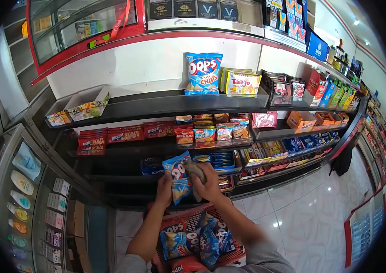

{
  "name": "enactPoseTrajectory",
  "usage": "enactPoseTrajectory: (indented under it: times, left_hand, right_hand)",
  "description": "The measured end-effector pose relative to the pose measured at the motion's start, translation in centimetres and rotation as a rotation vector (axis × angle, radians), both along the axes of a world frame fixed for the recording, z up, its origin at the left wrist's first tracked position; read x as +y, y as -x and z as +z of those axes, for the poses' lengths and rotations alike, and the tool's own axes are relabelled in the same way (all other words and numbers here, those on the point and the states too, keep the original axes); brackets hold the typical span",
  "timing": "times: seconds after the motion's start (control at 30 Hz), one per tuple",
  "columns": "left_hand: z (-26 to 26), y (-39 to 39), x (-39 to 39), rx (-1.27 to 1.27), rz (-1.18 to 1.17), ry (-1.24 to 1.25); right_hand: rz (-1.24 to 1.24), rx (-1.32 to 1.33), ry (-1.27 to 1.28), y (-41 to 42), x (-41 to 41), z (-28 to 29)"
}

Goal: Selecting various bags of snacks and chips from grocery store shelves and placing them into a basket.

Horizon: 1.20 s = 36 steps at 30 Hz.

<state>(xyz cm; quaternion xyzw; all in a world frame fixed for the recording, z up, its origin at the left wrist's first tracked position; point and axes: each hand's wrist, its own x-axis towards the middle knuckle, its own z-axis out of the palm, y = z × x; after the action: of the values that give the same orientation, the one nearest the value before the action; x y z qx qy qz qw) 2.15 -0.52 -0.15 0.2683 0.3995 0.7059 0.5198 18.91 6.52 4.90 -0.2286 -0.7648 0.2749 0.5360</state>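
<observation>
A blue Oops snack bag (180, 181) is held up before the shelves, above the basket. My left hand (164, 187) grips its left edge. In my right hand (207, 181) is a greyish cloth (196, 172), pressed against the bag's right side. Below, a red plastic basket (240, 252) holds several blue and red snack bags (179, 244). Another blue Oops chips bag (204, 74) stands upright on the upper black shelf (145, 104), beside yellow Tango packs (242, 83).
Red Biskuat packs (124, 134) and Malkist biscuit packs (205, 135) fill parts of the middle shelf. Two small open boxes (89, 105) sit at the upper shelf's left end. A glass case (26, 208) with bottles stands at left; white floor tiles (302, 211) extend to the right.
</observation>
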Motion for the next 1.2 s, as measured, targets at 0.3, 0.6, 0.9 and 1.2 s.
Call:
enactPoseTrajectory:
  times: [0.3,0.6,0.9,1.2]
  left_hand:
    - [-0.8,1.5,0.1,0.140,0.074,0.017]
    - [6.3,3.5,-0.8,-0.060,0.463,-0.218]
    - [21.2,1.4,4.2,0.850,0.265,-0.489]
    - [29.2,2.2,17.2,1.026,0.388,-0.653]
  right_hand:
    - [0.126,-0.243,-0.050,-0.1,-0.7,0.5]
    - [0.605,-0.782,0.001,0.4,0.3,-3.0]
    - [0.790,-0.986,-0.217,2.6,1.1,-6.7]
    - [0.758,-1.160,-0.198,1.6,0.7,-3.0]
